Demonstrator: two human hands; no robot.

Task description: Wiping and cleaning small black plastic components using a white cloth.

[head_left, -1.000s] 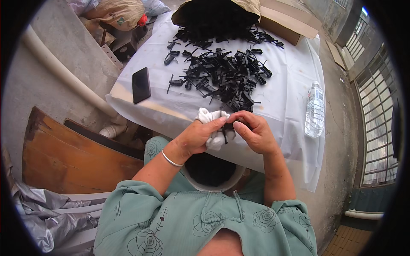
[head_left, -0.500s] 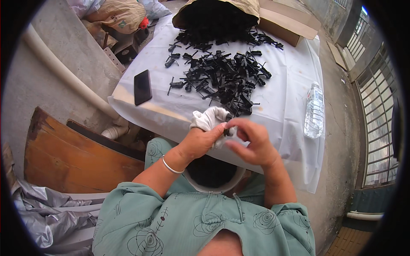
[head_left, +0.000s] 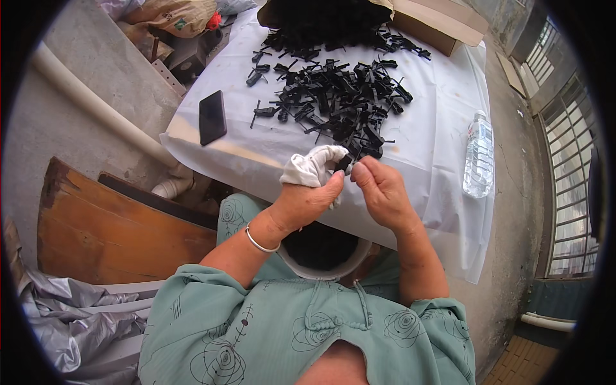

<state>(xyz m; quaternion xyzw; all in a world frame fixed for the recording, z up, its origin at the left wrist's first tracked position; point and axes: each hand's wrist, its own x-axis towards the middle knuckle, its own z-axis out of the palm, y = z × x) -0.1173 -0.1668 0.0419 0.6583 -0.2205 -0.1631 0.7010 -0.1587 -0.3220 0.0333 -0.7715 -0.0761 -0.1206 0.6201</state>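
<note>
Here at the near edge of the white-covered table [head_left: 443, 212], my left hand [head_left: 307, 204] has a small black part [head_left: 344, 164] clamped between the bare thumb and fingers covered by white cloth [head_left: 303, 171]. The piece sits up off the sheet, just in front of the nearest end of a loose pile of black parts [head_left: 346, 96]. And in from the right comes my right hand [head_left: 385, 192], fingers curled, thumb and forefinger pressed together right beside the piece; whether a sliver of it is caught between those tips, I cannot tell. Below my wrists, between my knees, a pale bucket [head_left: 314, 274] shows a dark filling, too dim to make out. Out on the left lies a dark phone [head_left: 212, 117]; over on the right, a clear bottle [head_left: 479, 157]. At the far end, an open cardboard box [head_left: 436, 25].
</note>
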